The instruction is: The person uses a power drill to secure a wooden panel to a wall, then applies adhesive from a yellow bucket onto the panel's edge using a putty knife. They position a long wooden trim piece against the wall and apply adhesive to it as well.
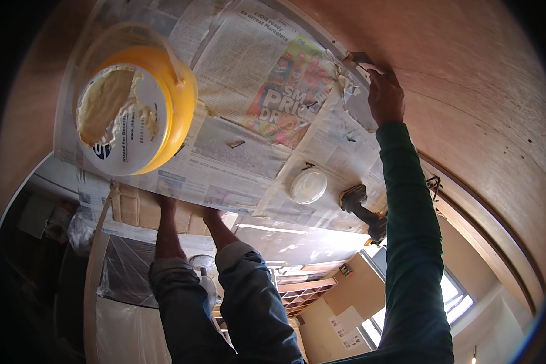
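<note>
My right hand (pixel 387 97), at the end of a green sleeve, reaches up to the lower edge of a reddish-brown wooden panel (pixel 467 91). Its fingers are closed on a small flat scraper (pixel 360 59) with a dark, rectangular blade. The blade lies close to the seam where the panel meets the newspaper-covered surface; whether it touches, I cannot tell. My left hand is out of the picture. To the left stands a yellow bucket (pixel 182 103) with a clear handle. Thick cream-coloured paste (pixel 106 100) is smeared over its white lid (pixel 145 142).
Newspaper sheets (pixel 236 79) cover the surface, torn near my right hand. A round white lid (pixel 309 186) and a cordless drill (pixel 363 209) lie on them. My bare feet and rolled jeans (pixel 249 291) are at the near edge. Windows (pixel 458 297) show at lower right.
</note>
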The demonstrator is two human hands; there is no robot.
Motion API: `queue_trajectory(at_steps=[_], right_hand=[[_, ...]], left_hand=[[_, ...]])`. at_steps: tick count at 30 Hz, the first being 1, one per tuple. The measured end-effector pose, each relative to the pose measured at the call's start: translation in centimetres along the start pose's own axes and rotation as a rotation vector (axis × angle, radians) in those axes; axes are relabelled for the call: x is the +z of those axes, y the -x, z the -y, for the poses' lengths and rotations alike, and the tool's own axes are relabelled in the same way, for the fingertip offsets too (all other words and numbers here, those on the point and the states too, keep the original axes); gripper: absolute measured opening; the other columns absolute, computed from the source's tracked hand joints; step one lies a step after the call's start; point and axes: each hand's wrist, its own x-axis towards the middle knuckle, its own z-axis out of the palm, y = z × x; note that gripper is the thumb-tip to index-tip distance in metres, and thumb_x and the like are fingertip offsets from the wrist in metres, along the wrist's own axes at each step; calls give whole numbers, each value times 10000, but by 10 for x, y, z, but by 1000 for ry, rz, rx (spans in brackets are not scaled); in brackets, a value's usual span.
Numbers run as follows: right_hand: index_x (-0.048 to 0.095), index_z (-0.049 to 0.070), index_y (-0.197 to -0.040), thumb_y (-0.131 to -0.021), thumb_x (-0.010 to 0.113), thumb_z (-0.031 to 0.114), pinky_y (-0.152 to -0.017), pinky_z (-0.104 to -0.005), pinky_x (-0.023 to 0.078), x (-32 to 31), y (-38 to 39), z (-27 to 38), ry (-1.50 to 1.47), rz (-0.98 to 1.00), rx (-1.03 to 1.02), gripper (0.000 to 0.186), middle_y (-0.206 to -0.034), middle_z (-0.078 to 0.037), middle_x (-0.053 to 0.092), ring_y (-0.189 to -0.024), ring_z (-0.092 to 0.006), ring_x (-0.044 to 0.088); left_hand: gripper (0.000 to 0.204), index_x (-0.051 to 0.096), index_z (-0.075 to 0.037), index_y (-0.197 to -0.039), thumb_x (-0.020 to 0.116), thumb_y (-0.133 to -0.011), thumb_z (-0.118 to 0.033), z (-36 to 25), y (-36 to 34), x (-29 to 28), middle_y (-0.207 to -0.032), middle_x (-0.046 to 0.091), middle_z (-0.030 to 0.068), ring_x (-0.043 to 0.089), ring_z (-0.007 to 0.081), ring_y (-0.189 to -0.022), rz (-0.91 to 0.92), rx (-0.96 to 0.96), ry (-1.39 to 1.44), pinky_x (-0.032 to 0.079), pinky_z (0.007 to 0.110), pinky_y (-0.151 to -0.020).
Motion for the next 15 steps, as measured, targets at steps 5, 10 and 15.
queue_trajectory(at_steps=[5, 10, 15], right_hand=[[730, 96, -1111, -902, 635, 88, -787, -463, 552, -4, 6, 1, -8, 40, -33, 230, -962, -149, 651, -875, -355, 662], [727, 112, -1135, -888, 645, 83, -756, -465, 554, -9, 9, 7, -83, -52, -53, 262, -959, -125, 634, -863, -333, 658], [741, 82, -1091, -909, 641, 53, -787, -433, 560, -6, 1, 7, -37, -80, -65, 210, -929, -138, 656, -857, -337, 666]], left_hand=[[474, 471, -74, -1337, 645, -957, -297, 5, -3, -2, -1179, 540, 64, 573, 198, -1025, -25, 200, -102, 555, 358, -732], [470, 474, -88, -1340, 657, -949, -275, 13, -2, -5, -1177, 536, 66, 571, 201, -999, -67, 139, -79, 555, 351, -722], [480, 470, -105, -1361, 655, -951, -272, 10, -2, -3, -1210, 538, 70, 572, 203, -1021, -101, 72, -42, 553, 361, -743]])
